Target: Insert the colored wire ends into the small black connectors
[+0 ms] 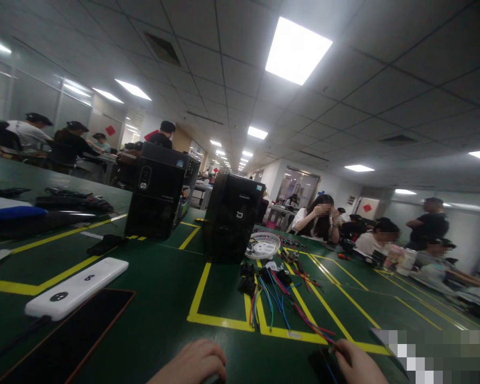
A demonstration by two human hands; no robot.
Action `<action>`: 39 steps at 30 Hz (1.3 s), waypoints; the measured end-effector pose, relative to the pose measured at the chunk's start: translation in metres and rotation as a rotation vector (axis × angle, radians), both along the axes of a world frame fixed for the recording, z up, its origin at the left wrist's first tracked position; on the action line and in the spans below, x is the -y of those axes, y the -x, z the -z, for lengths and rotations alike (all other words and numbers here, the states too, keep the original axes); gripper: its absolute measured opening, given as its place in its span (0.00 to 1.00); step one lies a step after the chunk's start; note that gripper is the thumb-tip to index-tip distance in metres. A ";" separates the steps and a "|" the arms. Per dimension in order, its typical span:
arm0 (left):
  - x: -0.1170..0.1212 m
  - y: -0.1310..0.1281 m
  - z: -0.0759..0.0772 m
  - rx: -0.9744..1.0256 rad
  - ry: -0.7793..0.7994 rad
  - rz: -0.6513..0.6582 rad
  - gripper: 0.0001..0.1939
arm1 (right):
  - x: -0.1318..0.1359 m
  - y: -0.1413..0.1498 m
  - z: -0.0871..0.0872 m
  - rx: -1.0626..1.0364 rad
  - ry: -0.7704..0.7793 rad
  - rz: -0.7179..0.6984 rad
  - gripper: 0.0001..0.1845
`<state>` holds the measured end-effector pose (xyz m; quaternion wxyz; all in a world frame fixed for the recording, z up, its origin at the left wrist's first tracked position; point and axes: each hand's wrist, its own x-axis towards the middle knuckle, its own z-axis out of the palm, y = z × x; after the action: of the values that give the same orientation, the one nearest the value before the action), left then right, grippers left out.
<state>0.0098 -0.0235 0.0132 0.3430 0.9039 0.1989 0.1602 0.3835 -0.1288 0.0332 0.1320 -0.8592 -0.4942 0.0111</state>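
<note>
My left hand (196, 362) is at the bottom edge, fingers curled over a small dark thing that is mostly hidden. To its right, my right hand (356, 362) pinches a black part (322, 365) with a blue wire on it; the frame cuts off its lower end. Red and blue wires run close to my right fingertips. Beyond the hands, a bundle of coloured wires (278, 304) with black connectors (248, 277) lies across the yellow tape lines on the green table (164, 330).
Two black computer towers (232, 218) (156, 192) stand upright. A white round basket (263, 245) is beside the nearer tower. A white power strip (78, 288) and a dark flat panel (68, 336) lie left. Several people sit farther back. The bottom right corner is pixelated.
</note>
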 end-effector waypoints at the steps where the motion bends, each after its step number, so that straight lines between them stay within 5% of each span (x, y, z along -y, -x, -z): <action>1: -0.001 0.000 0.000 -0.014 0.000 -0.001 0.11 | 0.000 -0.001 0.002 0.004 -0.025 -0.006 0.16; 8: -0.004 -0.002 0.000 -0.020 -0.017 0.012 0.11 | -0.002 -0.010 0.013 0.033 -0.098 -0.003 0.15; 17: -0.022 -0.010 0.034 -0.004 -0.079 0.028 0.10 | -0.002 0.004 0.003 0.067 -0.053 0.019 0.15; 26: -0.006 -0.001 0.005 -0.001 -0.039 0.002 0.12 | -0.001 0.020 -0.009 0.130 0.062 -0.051 0.19; 33: -0.019 -0.007 0.028 -0.012 -0.050 0.030 0.12 | -0.004 0.026 -0.002 0.178 0.095 -0.050 0.22; 39: -0.021 -0.008 0.032 -0.016 -0.033 0.028 0.12 | -0.004 0.019 0.000 0.156 0.070 -0.095 0.22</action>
<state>0.0176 -0.0028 -0.0184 0.3287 0.9134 0.1865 0.1515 0.3648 -0.1248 0.0330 0.0622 -0.8371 -0.5425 -0.0325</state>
